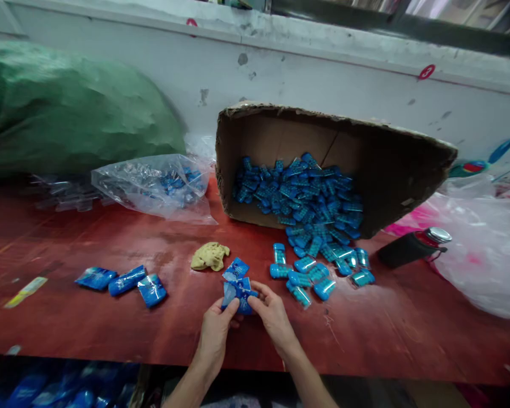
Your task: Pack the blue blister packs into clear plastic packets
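Between my two hands is a small blue printed packet [238, 292], pinched from both sides above the red table [187, 334]. My left hand [216, 328] grips its left side with thumb and fingers. On the right edge, my right hand [274, 317] has its thumb and fingers closed. A second blue piece of packaging [236, 268] lies just beyond the held packet; whether they are joined I cannot tell. A crumpled yellowish lump [210, 256] sits past it. To the right are several clear small bottles with blue caps and blue contents [310, 275].
A tipped cardboard box [408, 170] spills many such bottles onto the table. Three blue packets [127, 280] and a yellow cutter [25, 292] lie left. Behind are a clear bag [153, 187] and green sack [80, 113]. A dark flask [408, 246] and white plastic bags [484, 255] stand right.
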Tool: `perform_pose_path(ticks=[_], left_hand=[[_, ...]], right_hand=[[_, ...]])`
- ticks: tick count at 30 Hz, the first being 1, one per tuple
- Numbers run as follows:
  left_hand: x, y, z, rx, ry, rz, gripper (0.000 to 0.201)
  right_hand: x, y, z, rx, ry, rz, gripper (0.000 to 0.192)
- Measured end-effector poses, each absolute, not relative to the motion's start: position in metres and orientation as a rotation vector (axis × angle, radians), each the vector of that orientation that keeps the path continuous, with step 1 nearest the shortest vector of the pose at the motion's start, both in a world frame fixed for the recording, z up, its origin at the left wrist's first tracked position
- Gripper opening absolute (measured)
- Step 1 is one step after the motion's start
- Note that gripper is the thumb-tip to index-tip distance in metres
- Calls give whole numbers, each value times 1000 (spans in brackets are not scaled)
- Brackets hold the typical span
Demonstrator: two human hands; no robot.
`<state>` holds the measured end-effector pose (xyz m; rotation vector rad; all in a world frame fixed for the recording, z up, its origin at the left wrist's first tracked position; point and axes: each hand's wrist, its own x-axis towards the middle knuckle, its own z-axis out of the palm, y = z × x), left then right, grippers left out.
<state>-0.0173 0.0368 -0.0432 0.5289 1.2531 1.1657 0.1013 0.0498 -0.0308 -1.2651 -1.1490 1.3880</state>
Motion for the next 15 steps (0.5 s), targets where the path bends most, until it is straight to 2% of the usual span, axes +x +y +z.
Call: perform_pose_path(ticks=[2, 4, 15], left_hand=[[-17, 37, -45, 527, 1277, 1181, 29], [-15, 37, -47, 516, 1304, 1208, 29], [1, 45, -50, 340, 1286, 1321, 30]], right_hand=[[100, 53, -33, -1210, -1025, 1551, 20], [97, 53, -35, -1197, -969, 1572, 21], [85, 52, -51, -1354, -1070, 1240, 24]])
